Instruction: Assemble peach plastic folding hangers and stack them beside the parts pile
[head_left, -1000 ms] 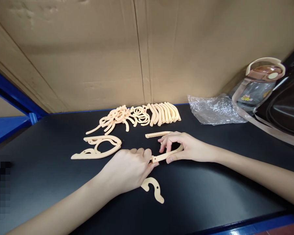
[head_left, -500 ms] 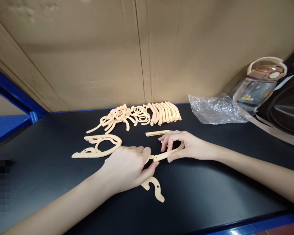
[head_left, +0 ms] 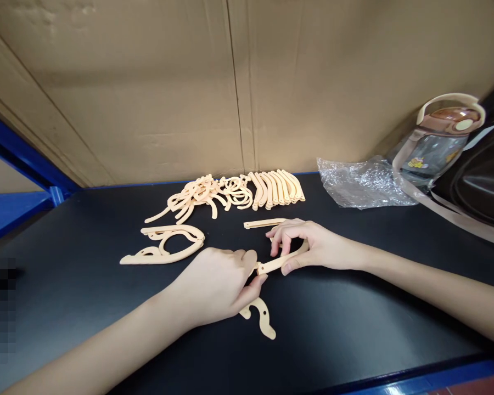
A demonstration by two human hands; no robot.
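Note:
Over the black tabletop, my right hand grips a cream plastic folding hanger around its curved bend, thumb in front and fingers behind. My left hand is closed at the near arm's end, pinching a small cream hanger piece that its fingers mostly hide. The hanger's far arm points left behind my hands. Just below my left hand lies a loose curved cream piece with a hole, partly covered by the hand. Left of it rests another folded hanger with curved inner pieces.
Along the back are a tangled pile of cream hooks and a neat row of curved hanger arms. A crumpled clear bag, a strapped water bottle and a dark bag stand right. Cardboard backs the table.
My left hand has shifted slightly right and turned a little at the arm's end, covering more of the small piece. The right hand keeps its grip almost unmoved.

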